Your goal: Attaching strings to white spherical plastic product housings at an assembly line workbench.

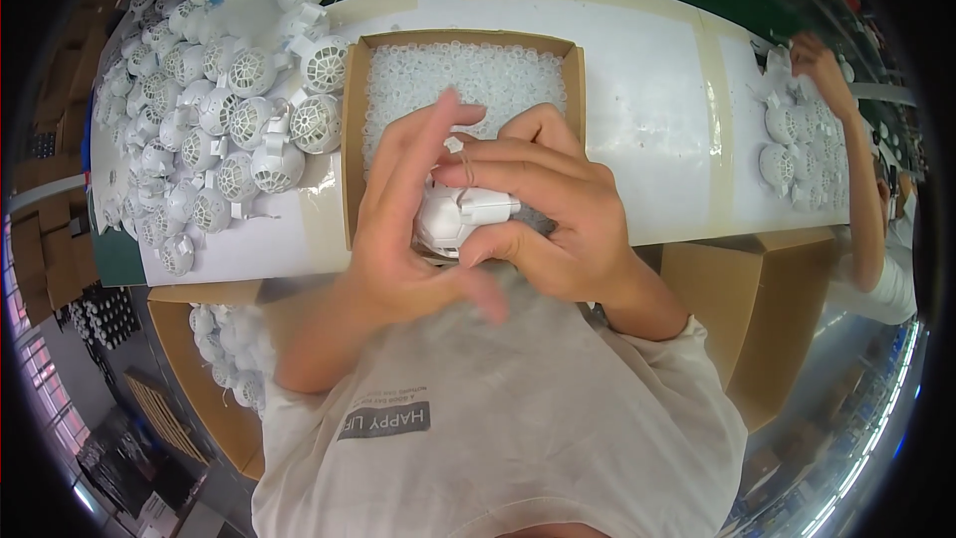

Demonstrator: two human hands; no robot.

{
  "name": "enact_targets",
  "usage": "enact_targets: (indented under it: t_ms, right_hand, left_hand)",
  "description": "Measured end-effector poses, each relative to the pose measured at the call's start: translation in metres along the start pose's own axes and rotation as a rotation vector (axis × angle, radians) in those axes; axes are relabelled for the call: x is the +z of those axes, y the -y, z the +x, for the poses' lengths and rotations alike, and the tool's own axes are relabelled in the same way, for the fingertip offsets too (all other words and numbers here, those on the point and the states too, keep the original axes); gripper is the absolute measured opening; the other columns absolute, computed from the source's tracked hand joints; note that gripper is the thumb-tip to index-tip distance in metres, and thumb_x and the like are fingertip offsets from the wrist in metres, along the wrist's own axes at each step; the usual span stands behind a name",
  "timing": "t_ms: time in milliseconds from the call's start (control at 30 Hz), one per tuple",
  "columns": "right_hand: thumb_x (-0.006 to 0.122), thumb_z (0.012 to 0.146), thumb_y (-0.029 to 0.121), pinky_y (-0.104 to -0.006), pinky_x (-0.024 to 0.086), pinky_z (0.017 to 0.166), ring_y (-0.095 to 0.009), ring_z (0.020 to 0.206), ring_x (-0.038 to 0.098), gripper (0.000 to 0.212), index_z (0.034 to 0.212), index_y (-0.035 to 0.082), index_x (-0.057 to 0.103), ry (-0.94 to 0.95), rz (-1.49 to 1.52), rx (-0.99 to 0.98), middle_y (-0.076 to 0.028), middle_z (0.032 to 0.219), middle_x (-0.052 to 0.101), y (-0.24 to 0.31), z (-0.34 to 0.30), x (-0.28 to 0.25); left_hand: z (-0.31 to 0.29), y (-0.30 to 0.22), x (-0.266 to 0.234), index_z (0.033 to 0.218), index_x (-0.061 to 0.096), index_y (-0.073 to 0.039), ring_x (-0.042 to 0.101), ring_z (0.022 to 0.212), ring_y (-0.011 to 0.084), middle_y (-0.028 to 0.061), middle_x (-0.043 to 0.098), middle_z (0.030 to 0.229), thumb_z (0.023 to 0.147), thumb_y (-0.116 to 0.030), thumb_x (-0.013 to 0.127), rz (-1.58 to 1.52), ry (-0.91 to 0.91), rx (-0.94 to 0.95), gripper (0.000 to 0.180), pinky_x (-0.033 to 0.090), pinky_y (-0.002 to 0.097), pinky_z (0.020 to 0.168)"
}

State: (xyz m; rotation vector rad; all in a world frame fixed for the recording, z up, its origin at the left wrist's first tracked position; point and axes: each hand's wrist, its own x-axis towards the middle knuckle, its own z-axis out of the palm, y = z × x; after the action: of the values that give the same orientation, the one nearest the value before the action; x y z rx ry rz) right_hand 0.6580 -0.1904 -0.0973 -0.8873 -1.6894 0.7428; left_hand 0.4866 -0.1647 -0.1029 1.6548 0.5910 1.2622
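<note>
A small white fan-like unit [450, 220] with a rounded head and a short handle is between my hands, in front of my chest. My right hand [558, 204] grips its handle, the thumb below and the fingers curled above. A thin wire with a small white plug [455, 144] rises by the right fingers. My left hand [403, 209] is cupped beside the rounded head, fingers stretched up and thumb out, slightly blurred. Whether the left palm presses on the head is hidden. Just behind both hands stands a cardboard box [578, 80] of small clear plastic rings.
Many similar white units with round grilles [249, 75] are heaped at the left of the white table [657, 130]. Another person's hand [819, 65] is over a smaller heap [787, 130] at the right. Open cardboard boxes stand below the edge, at left [199, 379] and right [722, 289].
</note>
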Motion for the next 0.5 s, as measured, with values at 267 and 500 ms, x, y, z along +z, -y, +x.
enact_targets:
  t_ms: [267, 500]
  right_hand:
    - [0.079, 0.079, 0.02, -0.0377, 0.05, 0.086, -0.032, 0.101, 0.062, 0.039, 0.108, -0.005, 0.071, -0.013, 0.04, -0.024, -0.017, 0.108, 0.072, -0.002, -0.006, -0.001]
    - [0.072, 0.074, 0.003, -0.0368, 0.051, 0.085, -0.031, 0.1, 0.068, 0.021, 0.094, -0.001, 0.071, -0.182, 0.211, 0.118, -0.015, 0.097, 0.072, -0.002, -0.006, 0.011]
  left_hand:
    - [0.0, 0.006, -0.001, 0.125, 0.063, 0.004, 0.063, 0.103, 0.0289, 0.022, 0.057, 0.125, 0.068, -0.035, 0.089, 0.223, 0.105, 0.142, 0.074, 0.054, 0.0371, 0.086]
    - [-0.001, 0.012, 0.004, 0.115, 0.068, 0.003, 0.063, 0.102, 0.0323, 0.0166, 0.064, 0.118, 0.072, -0.029, 0.087, 0.26, 0.078, 0.181, 0.057, 0.054, 0.0397, 0.085]
